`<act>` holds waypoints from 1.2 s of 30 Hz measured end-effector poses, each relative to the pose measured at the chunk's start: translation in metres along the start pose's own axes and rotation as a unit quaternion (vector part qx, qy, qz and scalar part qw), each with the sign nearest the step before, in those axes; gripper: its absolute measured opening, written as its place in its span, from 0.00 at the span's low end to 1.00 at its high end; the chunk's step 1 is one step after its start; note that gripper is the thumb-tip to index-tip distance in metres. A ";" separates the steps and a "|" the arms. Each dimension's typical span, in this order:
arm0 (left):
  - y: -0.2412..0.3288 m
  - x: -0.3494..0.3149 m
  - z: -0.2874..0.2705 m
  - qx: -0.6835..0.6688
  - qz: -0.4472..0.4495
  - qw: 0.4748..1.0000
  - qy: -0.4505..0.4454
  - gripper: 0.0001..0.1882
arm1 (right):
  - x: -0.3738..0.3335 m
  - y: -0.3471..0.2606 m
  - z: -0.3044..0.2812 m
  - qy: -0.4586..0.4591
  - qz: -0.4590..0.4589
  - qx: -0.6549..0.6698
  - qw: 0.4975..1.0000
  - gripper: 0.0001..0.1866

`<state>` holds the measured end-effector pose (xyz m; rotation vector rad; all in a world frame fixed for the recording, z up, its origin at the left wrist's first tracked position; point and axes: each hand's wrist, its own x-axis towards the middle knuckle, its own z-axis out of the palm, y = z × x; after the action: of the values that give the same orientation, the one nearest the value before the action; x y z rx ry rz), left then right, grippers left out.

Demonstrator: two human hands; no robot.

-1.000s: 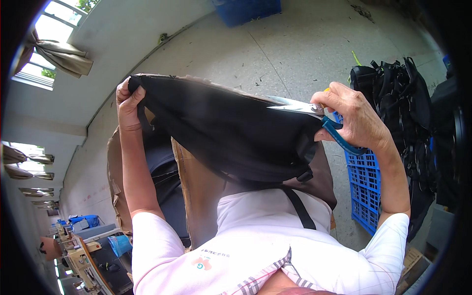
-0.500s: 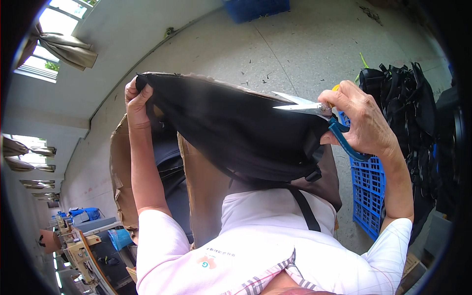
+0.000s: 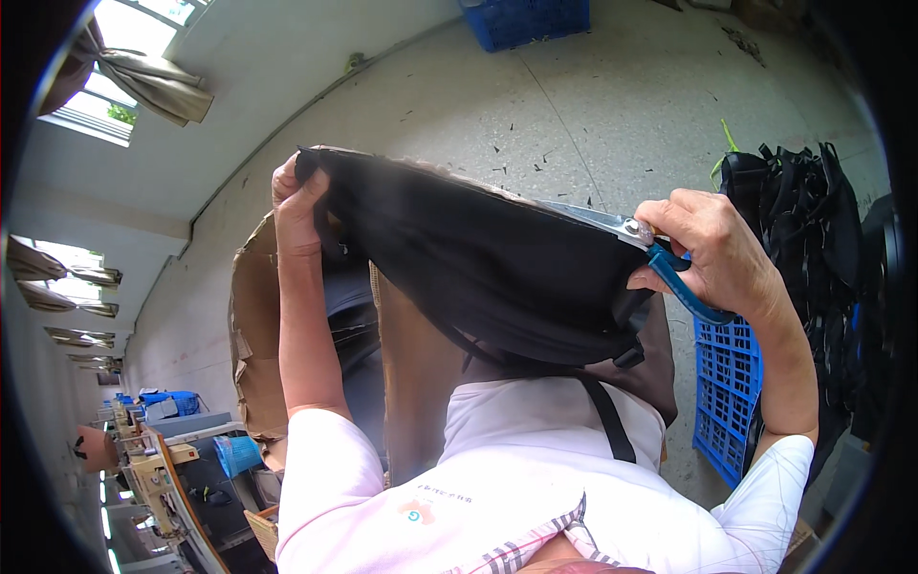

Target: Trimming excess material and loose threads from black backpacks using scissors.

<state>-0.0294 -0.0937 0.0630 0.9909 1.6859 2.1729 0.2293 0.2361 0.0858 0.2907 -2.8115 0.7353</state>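
A black fabric bag point(image 3: 478, 258) with straps and a buckle is stretched in front of me. My left hand point(image 3: 301, 191) pinches its upper left corner and holds it up. In my right hand point(image 3: 712, 249) is a pair of scissors point(image 3: 612, 226) with a blue handle and an orange part by the pivot. Their blades lie along the bag's upper right edge and point left; the lower blade is partly hidden by the fabric. A black strap point(image 3: 607, 421) hangs from the bag over my white shirt.
An open cardboard box point(image 3: 258, 354) with dark fabric inside stands at my left. To the right, a blue plastic crate point(image 3: 727, 392) stands by a heap of black bags point(image 3: 813, 230). Another blue crate point(image 3: 531, 21) is on the floor far ahead. Sewing machine tables point(image 3: 182, 488) line the lower left.
The scissor blades were spread apart over the bag and have now come together along its upper edge. The whole view has shifted slightly; my left hand keeps its hold.
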 end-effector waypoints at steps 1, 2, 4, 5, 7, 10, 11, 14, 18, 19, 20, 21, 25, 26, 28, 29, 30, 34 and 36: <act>0.001 0.000 0.000 -0.005 0.004 1.000 -0.011 0.11 | 0.001 -0.001 -0.001 0.000 -0.001 0.000 1.000 0.24; 0.003 -0.001 0.000 -0.010 0.007 1.000 -0.022 0.11 | 0.002 -0.004 -0.005 -0.010 0.004 0.004 1.000 0.25; 0.004 -0.001 0.003 -0.002 0.017 1.000 -0.022 0.11 | 0.005 -0.008 -0.007 -0.019 0.012 0.006 1.000 0.26; 0.005 -0.001 0.004 0.006 0.027 0.999 -0.022 0.11 | 0.008 -0.010 -0.007 0.006 -0.001 -0.013 1.000 0.28; 0.005 -0.002 0.005 -0.001 0.039 0.999 -0.029 0.11 | 0.013 -0.013 -0.008 0.031 -0.014 -0.032 0.999 0.29; 0.004 -0.006 0.002 -0.009 0.056 0.998 -0.025 0.11 | 0.018 -0.015 -0.009 -0.018 0.017 -0.002 1.000 0.32; 0.003 -0.007 0.001 -0.013 0.060 0.998 -0.014 0.11 | 0.019 -0.015 -0.010 -0.025 0.010 -0.007 1.000 0.32; 0.009 -0.009 0.006 0.007 0.032 0.999 -0.013 0.11 | 0.023 -0.018 -0.012 -0.064 0.016 0.005 0.998 0.32; 0.012 -0.013 0.006 0.036 0.041 0.998 0.004 0.11 | 0.020 -0.021 -0.004 -0.049 0.014 0.019 0.999 0.30; 0.015 -0.015 0.013 0.033 0.034 0.999 0.016 0.11 | 0.019 -0.020 -0.001 -0.050 0.012 0.020 0.998 0.30; 0.018 -0.015 0.020 0.029 0.027 0.999 0.027 0.11 | 0.016 -0.018 0.003 -0.028 -0.008 0.019 0.999 0.29; 0.020 -0.015 0.024 0.029 0.027 0.999 0.029 0.11 | 0.015 -0.016 0.006 -0.006 -0.029 0.019 0.999 0.27; 0.024 -0.012 0.027 -0.023 0.014 0.999 0.019 0.11 | 0.013 -0.021 0.000 -0.021 -0.021 -0.005 1.000 0.28; 0.025 -0.012 0.027 -0.025 0.009 1.000 0.014 0.11 | 0.013 -0.022 -0.001 -0.021 -0.018 0.009 1.000 0.28; 0.027 -0.012 0.031 -0.023 0.016 1.000 0.010 0.11 | 0.017 -0.025 -0.004 -0.020 -0.018 0.024 0.999 0.29; 0.029 -0.011 0.034 -0.021 0.024 0.999 0.006 0.11 | 0.022 -0.029 -0.006 -0.008 -0.034 0.004 0.999 0.29; 0.031 -0.010 0.037 -0.022 0.024 0.999 0.005 0.11 | 0.023 -0.032 -0.007 0.005 -0.047 -0.018 0.999 0.30; 0.031 -0.008 0.046 -0.015 0.009 1.000 0.010 0.11 | 0.022 -0.025 0.005 0.012 -0.049 -0.008 0.999 0.33; 0.031 -0.009 0.046 -0.016 0.006 1.000 0.025 0.11 | 0.018 -0.022 0.012 0.046 -0.065 -0.019 0.997 0.32</act>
<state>0.0127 -0.0733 0.0937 0.9485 1.6646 2.2432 0.2156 0.2088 0.0900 0.4176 -2.6878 0.6485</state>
